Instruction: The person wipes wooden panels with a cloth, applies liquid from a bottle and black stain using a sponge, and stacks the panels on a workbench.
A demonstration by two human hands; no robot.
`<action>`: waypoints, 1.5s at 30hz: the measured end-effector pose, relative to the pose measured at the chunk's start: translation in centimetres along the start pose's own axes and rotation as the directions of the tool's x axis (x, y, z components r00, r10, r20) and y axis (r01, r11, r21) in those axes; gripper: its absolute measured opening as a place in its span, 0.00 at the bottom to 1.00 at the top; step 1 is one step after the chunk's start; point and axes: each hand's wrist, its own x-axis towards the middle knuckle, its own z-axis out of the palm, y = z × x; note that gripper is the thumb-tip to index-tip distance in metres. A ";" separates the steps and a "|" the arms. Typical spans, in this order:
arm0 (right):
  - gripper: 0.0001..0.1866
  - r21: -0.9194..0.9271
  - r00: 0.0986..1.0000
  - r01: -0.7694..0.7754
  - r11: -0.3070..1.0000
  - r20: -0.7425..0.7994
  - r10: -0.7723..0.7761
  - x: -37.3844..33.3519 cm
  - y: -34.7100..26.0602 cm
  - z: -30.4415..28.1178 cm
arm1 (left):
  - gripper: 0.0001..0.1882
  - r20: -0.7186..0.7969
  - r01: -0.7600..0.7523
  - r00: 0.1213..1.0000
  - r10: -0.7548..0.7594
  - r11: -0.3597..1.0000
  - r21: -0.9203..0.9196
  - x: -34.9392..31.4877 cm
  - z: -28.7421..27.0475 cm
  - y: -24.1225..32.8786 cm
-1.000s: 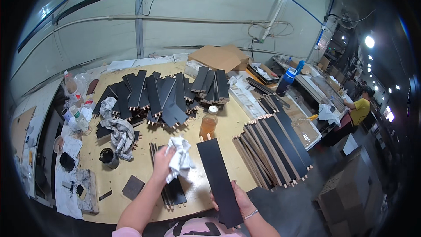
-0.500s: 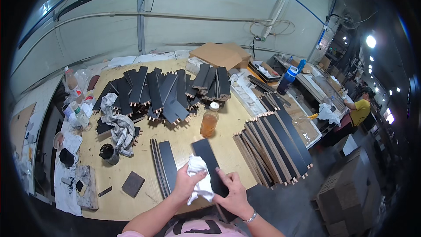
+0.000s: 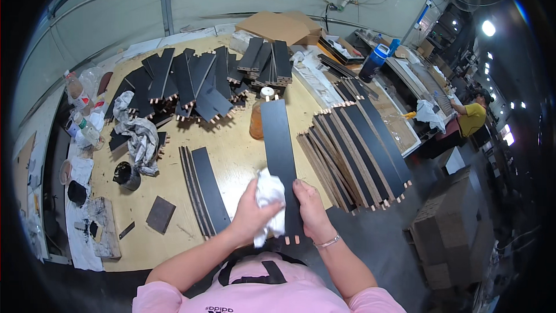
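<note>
One black board (image 3: 279, 139), gripped by the right hand (image 3: 313, 210), partly hides a bottle (image 3: 256, 122); the left hand (image 3: 250, 213) clutches cloth (image 3: 271, 190).

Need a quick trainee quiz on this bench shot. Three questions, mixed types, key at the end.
1. What does the left hand hold?
2. True or false: the black board in the right hand shows pegs at both ends.
3. Seen from this camera, what does that board partly hide?
A) blue bottle
B) bottle of amber liquid
C) dark cup

Key:
1. A crumpled white cloth.
2. True.
3. B.
</note>
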 end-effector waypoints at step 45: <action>0.32 -0.951 0.791 -0.118 -0.285 0.084 -0.606 -4.7 -16.0 -13.2 | 0.25 -0.083 0.097 0.991 -0.106 0.990 -0.099 -6.1 -2.1 -1.3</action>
